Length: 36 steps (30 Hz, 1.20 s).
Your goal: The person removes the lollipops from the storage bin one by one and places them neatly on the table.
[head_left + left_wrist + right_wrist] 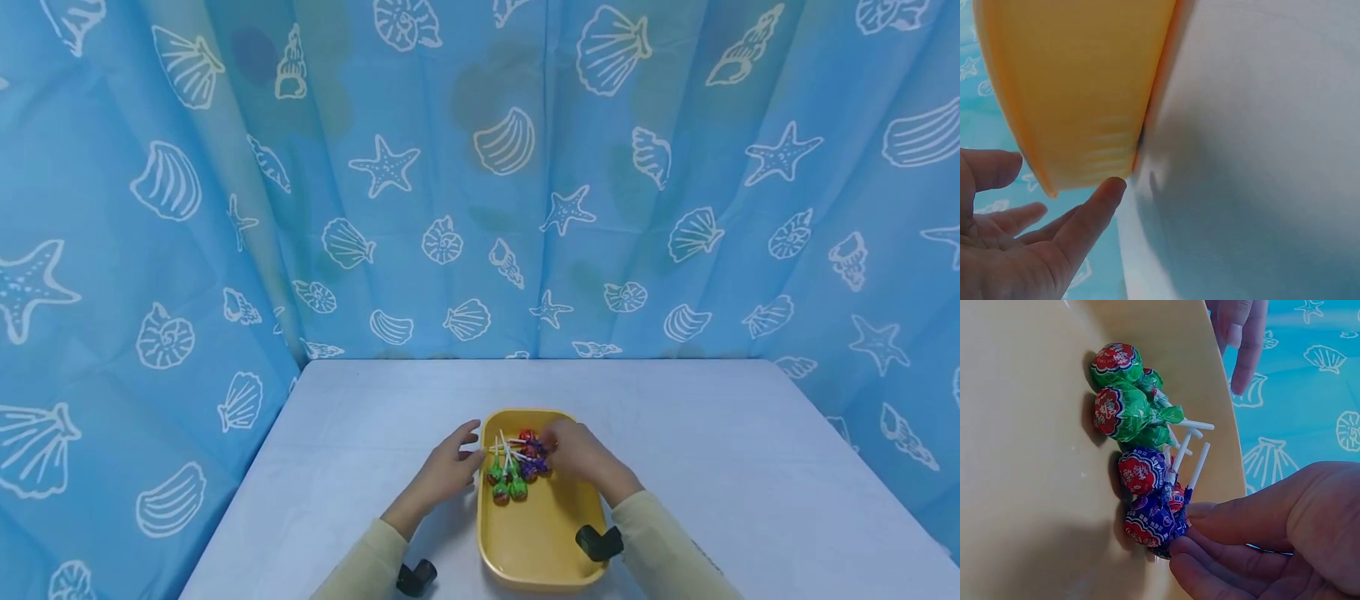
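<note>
A yellow plastic tray [536, 542] stands on the white-covered table, holding several wrapped lollipops in its far half. Green-wrapped lollipops [1121, 412] lie side by side, their white sticks crossing. Beside them are purple-wrapped lollipops [1141, 472], and a red one [527, 435] shows near the far end. My right hand [581, 454] reaches over the tray's right rim, thumb and forefinger pinching a purple lollipop [1147, 520] by its gathered wrapper. At the left rim is my left hand [450, 467], its fingers apart and loosely bent, fingertips close to the tray's outer wall [1085, 94].
White cloth [360, 433] covers the table around the tray. A blue curtain [450, 183] with white shells and starfish hangs behind and at both sides. Black wrist devices [600, 543] sit at both sleeves, the right one over the tray's near corner.
</note>
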### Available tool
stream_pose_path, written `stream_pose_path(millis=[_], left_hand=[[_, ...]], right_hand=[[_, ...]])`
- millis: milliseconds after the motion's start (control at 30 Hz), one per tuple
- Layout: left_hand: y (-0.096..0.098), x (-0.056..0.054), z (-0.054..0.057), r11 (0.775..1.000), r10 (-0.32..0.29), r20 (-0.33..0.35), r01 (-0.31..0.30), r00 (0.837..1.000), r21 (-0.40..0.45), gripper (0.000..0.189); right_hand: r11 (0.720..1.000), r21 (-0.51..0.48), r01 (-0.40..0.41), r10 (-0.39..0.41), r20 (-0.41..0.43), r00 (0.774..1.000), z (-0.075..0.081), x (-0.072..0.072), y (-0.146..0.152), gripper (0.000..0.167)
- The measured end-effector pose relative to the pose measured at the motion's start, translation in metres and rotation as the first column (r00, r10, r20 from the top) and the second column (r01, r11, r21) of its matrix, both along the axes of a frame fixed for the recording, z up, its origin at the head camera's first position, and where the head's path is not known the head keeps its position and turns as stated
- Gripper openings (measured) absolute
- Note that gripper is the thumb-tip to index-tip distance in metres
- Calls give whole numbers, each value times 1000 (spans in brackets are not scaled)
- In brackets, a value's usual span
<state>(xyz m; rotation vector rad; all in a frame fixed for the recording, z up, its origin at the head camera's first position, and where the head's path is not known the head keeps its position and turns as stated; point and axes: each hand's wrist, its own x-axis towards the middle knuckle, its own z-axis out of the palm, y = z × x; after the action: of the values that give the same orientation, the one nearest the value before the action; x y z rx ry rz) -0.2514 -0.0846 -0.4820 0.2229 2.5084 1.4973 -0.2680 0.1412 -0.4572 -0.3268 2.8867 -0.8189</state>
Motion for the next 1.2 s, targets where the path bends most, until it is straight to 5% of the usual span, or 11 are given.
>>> stream_pose_path(millis=[400, 1200], left_hand=[[2, 1, -6, 990, -16, 22, 12, 1000, 142, 55], [4, 4, -4, 989, -11, 21, 8, 1000, 145, 54]], right_hand=[[999, 38, 21, -23, 56, 998, 0, -4, -3, 31], [999, 30, 20, -20, 4, 1000, -14, -5, -10, 32]])
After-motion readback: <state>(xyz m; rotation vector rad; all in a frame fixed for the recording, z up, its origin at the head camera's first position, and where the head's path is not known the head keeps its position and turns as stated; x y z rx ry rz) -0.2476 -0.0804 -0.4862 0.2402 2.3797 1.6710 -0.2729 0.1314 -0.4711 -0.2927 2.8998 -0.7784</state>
